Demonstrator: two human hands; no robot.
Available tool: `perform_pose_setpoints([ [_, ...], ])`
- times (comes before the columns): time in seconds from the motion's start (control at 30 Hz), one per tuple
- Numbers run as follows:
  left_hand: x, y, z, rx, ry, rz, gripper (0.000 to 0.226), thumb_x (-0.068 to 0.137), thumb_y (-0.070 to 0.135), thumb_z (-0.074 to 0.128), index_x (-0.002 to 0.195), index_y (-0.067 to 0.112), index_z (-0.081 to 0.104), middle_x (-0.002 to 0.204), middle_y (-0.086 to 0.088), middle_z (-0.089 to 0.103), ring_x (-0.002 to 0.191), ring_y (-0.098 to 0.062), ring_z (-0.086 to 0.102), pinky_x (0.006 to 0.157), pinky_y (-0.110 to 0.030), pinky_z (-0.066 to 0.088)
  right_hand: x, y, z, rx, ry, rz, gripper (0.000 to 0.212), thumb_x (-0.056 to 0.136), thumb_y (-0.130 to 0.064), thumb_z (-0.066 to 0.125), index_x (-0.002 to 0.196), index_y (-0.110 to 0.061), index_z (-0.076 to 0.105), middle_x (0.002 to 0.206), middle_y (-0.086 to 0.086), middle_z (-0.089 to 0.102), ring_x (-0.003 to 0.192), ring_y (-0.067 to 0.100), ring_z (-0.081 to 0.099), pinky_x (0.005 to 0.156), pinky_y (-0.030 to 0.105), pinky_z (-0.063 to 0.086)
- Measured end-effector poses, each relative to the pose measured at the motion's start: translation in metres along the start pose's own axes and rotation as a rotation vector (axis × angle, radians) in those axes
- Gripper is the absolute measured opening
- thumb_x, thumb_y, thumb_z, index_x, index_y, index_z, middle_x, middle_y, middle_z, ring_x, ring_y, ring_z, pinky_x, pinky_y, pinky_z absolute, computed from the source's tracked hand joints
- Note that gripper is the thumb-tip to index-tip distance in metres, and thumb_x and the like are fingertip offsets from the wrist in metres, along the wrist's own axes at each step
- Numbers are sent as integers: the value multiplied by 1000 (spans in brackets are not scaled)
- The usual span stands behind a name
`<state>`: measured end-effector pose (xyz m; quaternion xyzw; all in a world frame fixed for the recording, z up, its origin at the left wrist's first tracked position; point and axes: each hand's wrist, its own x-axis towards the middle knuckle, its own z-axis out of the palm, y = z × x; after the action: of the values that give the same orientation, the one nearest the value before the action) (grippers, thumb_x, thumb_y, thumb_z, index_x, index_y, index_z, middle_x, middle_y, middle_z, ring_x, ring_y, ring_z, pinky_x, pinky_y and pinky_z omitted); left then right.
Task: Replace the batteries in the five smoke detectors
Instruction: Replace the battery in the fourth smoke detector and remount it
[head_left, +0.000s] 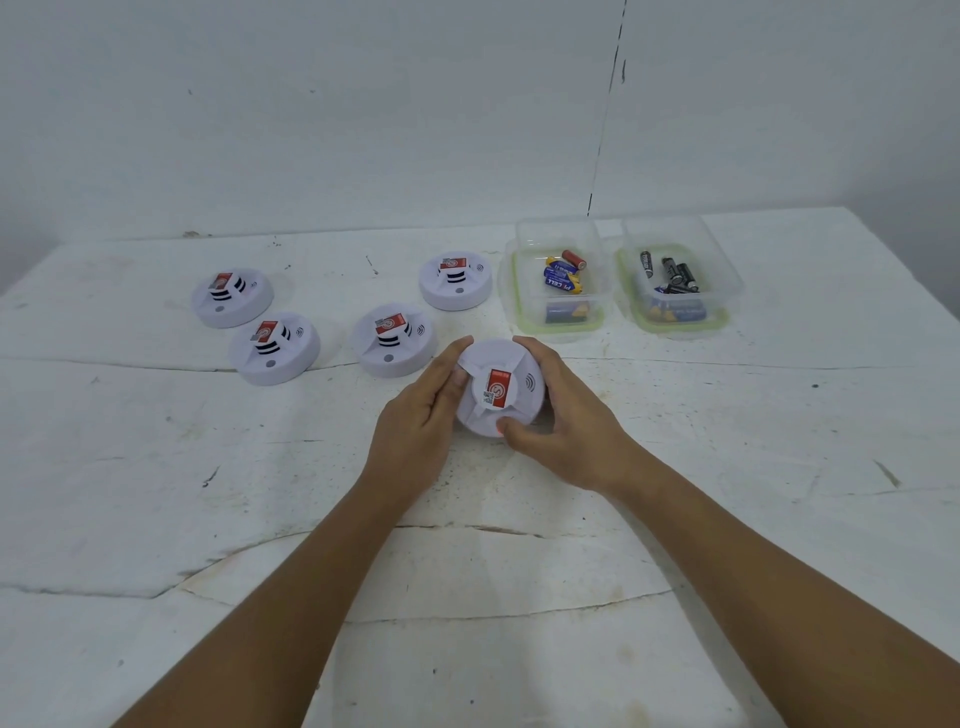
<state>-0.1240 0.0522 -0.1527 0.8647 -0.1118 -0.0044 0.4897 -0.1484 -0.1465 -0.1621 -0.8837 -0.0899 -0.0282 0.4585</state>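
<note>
Both forearms enter from the near edge of the worktop (156, 493) and meet at one item. Left hand (415, 415): fingers curled round the left rim of a white smoke detector (501, 387), thumb lying against its raised centre. Right hand (558, 415): fingers wrapped over the far right rim, thumb pressed on the near rim. Held detector: round, white, tilted so its top faces the camera, red label on the centre cap, sound-wave mark to the right of the label; whether its base touches the worktop cannot be told. Position: middle of the worktop, slightly right of centre.

Four further smoke detectors, each white with a red label and resting on the worktop:
- nearest detector (393, 340), just left of the held one, apart from the left hand;
- second detector (274, 347), further left;
- third detector (232, 296), behind the second, close beside it;
- fourth detector (455, 279), toward the far edge, behind the held one.

Two clear plastic tubs with green rims, side by side toward the far right corner:
- left tub (524, 312), just right of the fourth detector, holding blue and yellow batteries (562, 280) and one red cell;
- right tub (727, 291), holding black batteries (678, 275) and a blue and yellow item at its near end.

Worktop surface: white, cracked, stained. White wall (363, 104) behind.
</note>
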Motion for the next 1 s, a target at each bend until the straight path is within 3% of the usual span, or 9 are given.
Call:
perform_pose_setpoints([
  [0.2, 0, 1, 0, -10, 1, -10, 41, 111, 45, 38, 150, 47, 47, 145, 26, 57, 118, 28, 45, 90, 2, 37, -1, 1, -1, -5, -5, 1, 85, 83, -47, 69, 157, -34, 28, 147, -18, 48, 134, 5, 49, 107, 42, 49],
  [0.37, 0, 1, 0, 3, 6, -10, 41, 111, 43, 38, 151, 44, 47, 145, 24, 57, 109, 30, 48, 85, 3, 37, 0, 1, -1, 13, -7, 6, 84, 83, -49, 68, 155, -37, 29, 146, -21, 48, 133, 4, 49, 108, 41, 49],
  [0.6, -1, 1, 0, 5, 9, -3, 41, 112, 41, 38, 152, 43, 47, 143, 25, 57, 108, 30, 49, 83, 1, 39, -1, -4, -3, 54, -3, 12, 63, 84, -39, 58, 138, -59, 32, 132, -32, 51, 124, 5, 54, 100, 45, 53],
  [1.0, 0, 0, 0, 3, 5, -3, 42, 111, 43, 37, 152, 45, 46, 145, 25, 56, 110, 29, 49, 86, 1, 39, -2, -7, -4, 69, -23, 42, 68, 79, -41, 52, 142, -56, 30, 132, -34, 49, 126, 5, 52, 101, 46, 52],
])
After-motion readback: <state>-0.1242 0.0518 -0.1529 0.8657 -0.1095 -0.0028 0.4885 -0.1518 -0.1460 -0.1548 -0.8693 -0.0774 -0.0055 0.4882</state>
